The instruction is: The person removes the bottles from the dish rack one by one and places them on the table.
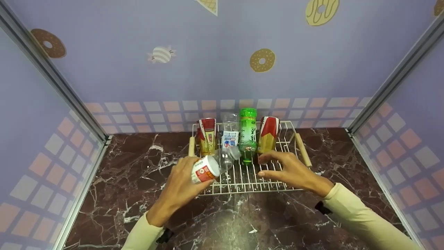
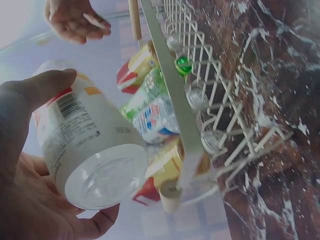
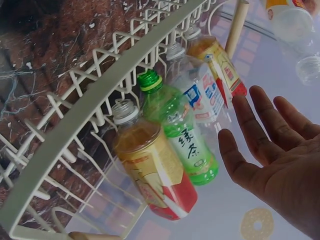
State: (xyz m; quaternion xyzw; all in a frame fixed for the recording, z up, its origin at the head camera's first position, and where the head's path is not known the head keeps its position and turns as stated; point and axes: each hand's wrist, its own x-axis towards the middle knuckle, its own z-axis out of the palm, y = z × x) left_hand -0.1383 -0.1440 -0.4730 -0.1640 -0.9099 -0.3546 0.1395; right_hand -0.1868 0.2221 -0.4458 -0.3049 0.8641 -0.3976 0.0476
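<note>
My left hand (image 1: 182, 177) grips a clear plastic bottle (image 1: 204, 170) with a white, red and orange label, tilted over the front left of the wire rack (image 1: 239, 189). Its clear neck points to the upper right; the left wrist view shows its base. My right hand (image 1: 289, 170) holds nothing, fingers spread and slightly bent over the rack's right half. Behind the hands, bottles lean neck down in the rack: a red-and-gold one (image 1: 208, 135), a clear one with a white-and-blue label (image 1: 230, 139), a green tea bottle (image 1: 248, 132) and another red-and-gold one (image 1: 269, 133).
Wooden handles (image 1: 303, 149) stand at both ends of the rack. The rack sits on a dark red marbled table (image 1: 138, 187) against a purple wall (image 1: 208, 76) with printed sweets and tiles. Side panels (image 1: 45, 149) close in the left and right.
</note>
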